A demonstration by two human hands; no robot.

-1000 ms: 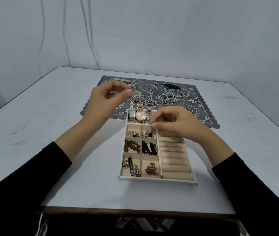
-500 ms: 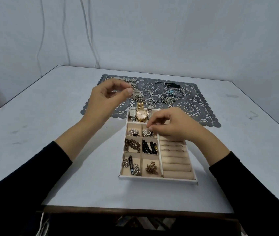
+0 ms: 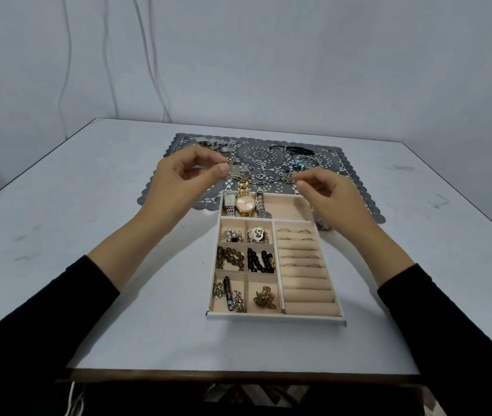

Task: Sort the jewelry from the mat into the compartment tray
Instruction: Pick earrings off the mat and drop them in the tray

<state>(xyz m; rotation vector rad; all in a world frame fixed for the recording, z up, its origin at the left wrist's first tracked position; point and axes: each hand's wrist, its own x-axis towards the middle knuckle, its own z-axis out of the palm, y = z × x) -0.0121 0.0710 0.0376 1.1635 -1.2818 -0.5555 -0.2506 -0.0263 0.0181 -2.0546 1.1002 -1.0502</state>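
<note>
Silver fan-shaped piece (image 3: 237, 173) is pinched btw thumb & forefinger of left hand (image 3: 184, 178), held over the mat (image 3: 335, 151) at approx 11 o'clock of the compartment tray (image 3: 274, 318). Right hand (image 3: 329, 196) hovers at tray's 1 o'clock, fingers loosely curled w/ nothing seen in them, tips near a chain (image 3: 283, 177) on the mat. Gold watch (image 3: 245, 202) lies in tray's 12 o'clock slot; dial text too small to read.

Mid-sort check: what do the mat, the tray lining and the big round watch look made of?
Mat: dark grey, matte, cut through in a lace pattern; likely plastic or vinyl. Tray lining: beige, dull, soft-looking over the ring rolls; probably velvet-like fabric. Round watch: gold-toned metal, polished, glinting along its links.
</note>
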